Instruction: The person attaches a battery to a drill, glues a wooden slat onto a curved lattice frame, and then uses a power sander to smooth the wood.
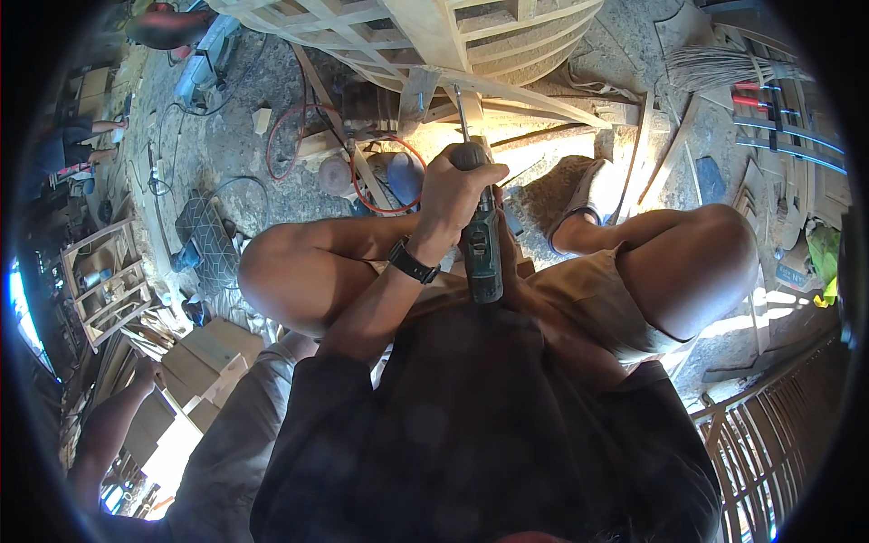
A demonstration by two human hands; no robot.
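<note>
A dark green power drill (482, 258) with a long thin bit points away from me, toward the curved wooden lattice frame (430, 36). The bit tip overlaps a wooden strip at the frame's lower edge; contact is unclear. My left hand (453, 192), with a black watch on the wrist, is closed around the black chuck end, thumb pointing right. Along the drill's right side and beneath it is my right hand (509, 262), closed at the handle. The drill's body hides most of its fingers.
A red hose (270, 149) loops over the dusty ground among wood strips. A patterned dark bag (210, 237) lies left of my knee. Red and blue bar tools (769, 101) sit at the far right. Other people are at the left, one person's arm (118, 421) near cardboard boxes (204, 357).
</note>
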